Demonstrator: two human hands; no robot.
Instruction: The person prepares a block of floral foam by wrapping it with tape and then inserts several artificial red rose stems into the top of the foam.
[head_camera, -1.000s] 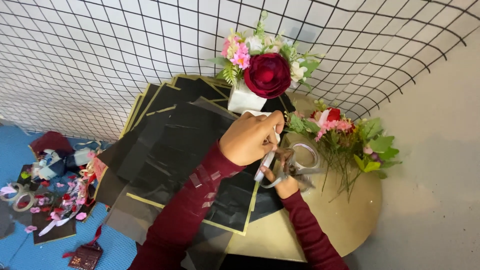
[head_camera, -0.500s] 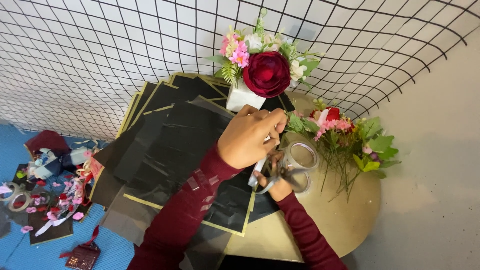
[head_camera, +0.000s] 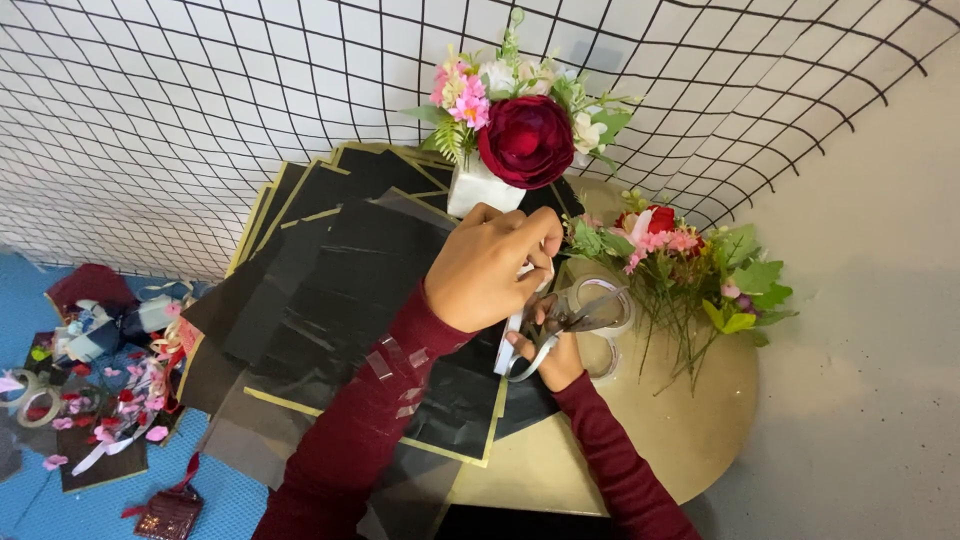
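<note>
My left hand is closed on the top of a narrow white strip that hangs down over black sheets edged in gold. Just below it, my right hand grips silver scissors, their blades pointing right over a clear tape roll. Short pieces of clear tape stick to my left sleeve. A bouquet with a dark red rose stands in a white wrap right behind my left hand.
A round gold table carries the sheets and a loose bunch of pink and red flowers with green leaves. A black wire grid stands behind. Ribbons, petals and tape rolls litter the blue floor at left.
The scissors have come up from beside the white strip and now lie across the tape roll. My left hand has stayed on the strip, shifting only slightly.
</note>
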